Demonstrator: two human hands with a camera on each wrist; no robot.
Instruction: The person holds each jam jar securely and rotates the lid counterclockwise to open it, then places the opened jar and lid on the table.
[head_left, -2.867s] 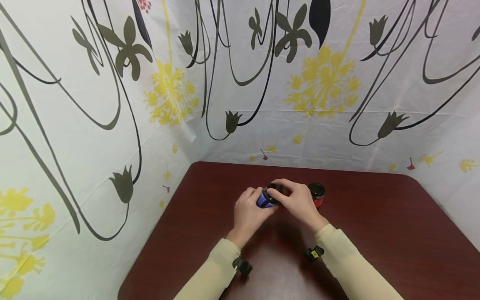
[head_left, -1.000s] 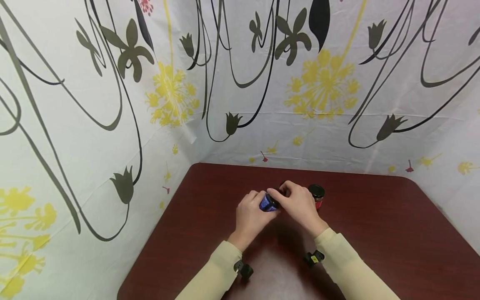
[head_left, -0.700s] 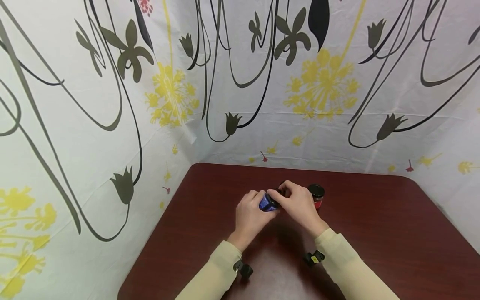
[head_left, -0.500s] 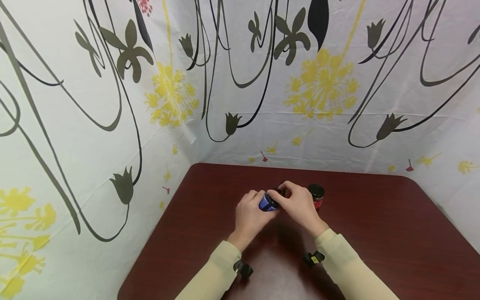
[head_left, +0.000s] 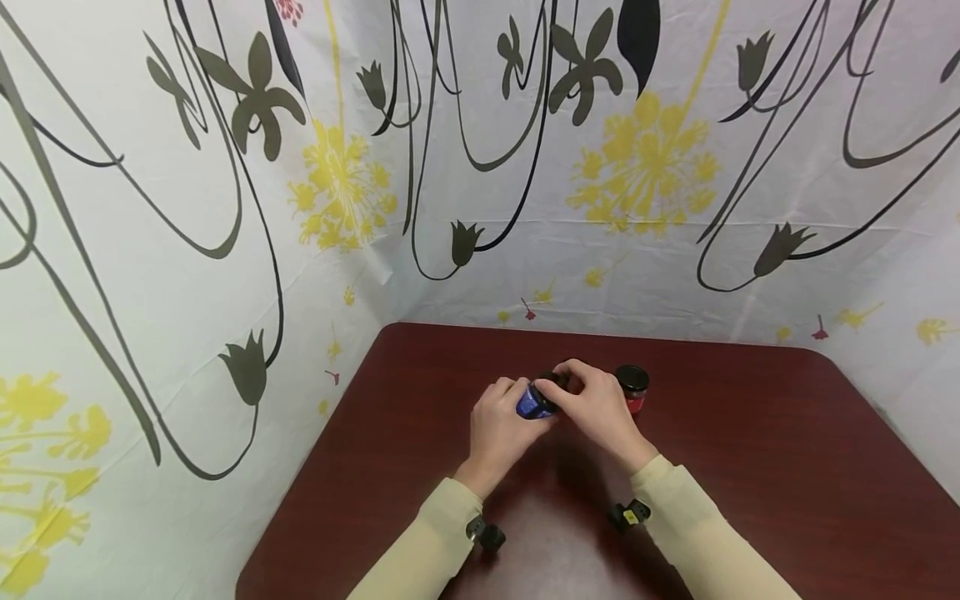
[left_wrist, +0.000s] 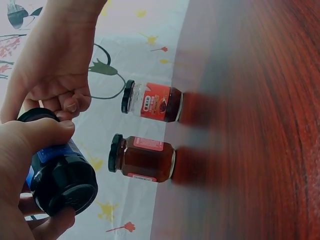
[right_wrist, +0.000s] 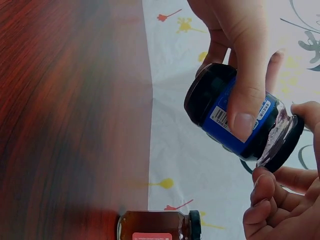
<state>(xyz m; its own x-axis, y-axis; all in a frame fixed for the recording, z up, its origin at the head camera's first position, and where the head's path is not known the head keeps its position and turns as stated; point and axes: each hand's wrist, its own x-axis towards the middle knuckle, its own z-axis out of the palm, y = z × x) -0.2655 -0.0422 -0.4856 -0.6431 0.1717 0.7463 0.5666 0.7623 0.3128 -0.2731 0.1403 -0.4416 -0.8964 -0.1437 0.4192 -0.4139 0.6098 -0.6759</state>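
My left hand (head_left: 498, 421) grips a dark jar with a blue label (head_left: 532, 404), its thumb lying across the label in the right wrist view. The jar (right_wrist: 212, 92) is held tilted above the table. My right hand (head_left: 600, 408) pinches the black lid (right_wrist: 287, 147) by its rim, between thumb and fingers. A band of clear glass shows between the label and the lid; whether the lid is loose I cannot tell. In the left wrist view, the jar's dark base (left_wrist: 70, 192) faces the camera and my right hand (left_wrist: 55, 65) is at its lid end.
Two black-lidded jars stand upright on the dark red table (head_left: 750, 467): one with a red label (left_wrist: 156, 101), one of brown contents with a pink label (left_wrist: 147, 157). In the head view, a black-lidded jar (head_left: 633, 383) stands just beyond my right hand. Patterned cloth (head_left: 480, 292) surrounds the table.
Since the earliest frame, my right fingers have shifted slightly rightward around the lid and the jar's tilt has altered a little. Over the last second the hands have stayed nearly still.
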